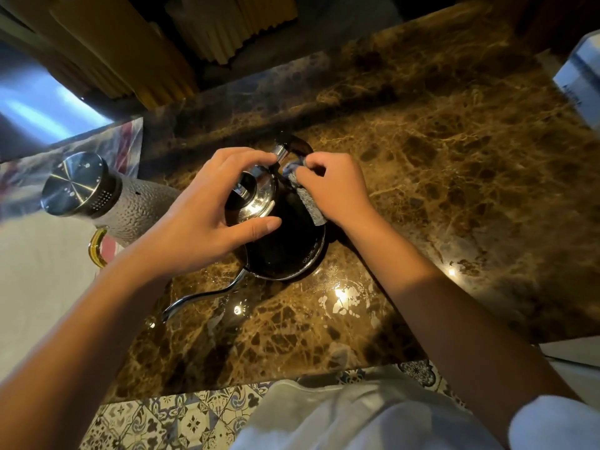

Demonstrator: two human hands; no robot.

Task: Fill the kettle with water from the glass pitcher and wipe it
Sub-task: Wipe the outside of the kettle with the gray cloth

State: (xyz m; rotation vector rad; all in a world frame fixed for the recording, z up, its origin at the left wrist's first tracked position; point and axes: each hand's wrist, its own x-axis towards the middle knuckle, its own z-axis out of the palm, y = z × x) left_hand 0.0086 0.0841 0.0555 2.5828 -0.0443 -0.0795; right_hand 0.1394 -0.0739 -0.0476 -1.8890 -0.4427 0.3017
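Note:
A dark gooseneck kettle point(285, 251) with a shiny lid point(256, 198) stands on the brown marble counter point(438, 177), its thin spout point(201, 295) curving toward me at the lower left. My left hand point(207, 212) grips the kettle's top, fingers and thumb around the lid. My right hand point(334, 190) presses a grey-blue cloth point(308, 203) against the kettle's right side, just below the handle point(292, 147). The glass pitcher point(107, 199), dimpled with a metal lid and an amber handle, stands to the left of the kettle.
A white surface point(35, 287) lies under the pitcher at the left. A white box point(581, 79) sits at the far right edge. Yellow slatted panels point(136, 53) rise behind the counter. Patterned floor tiles point(181, 417) show below the counter's near edge.

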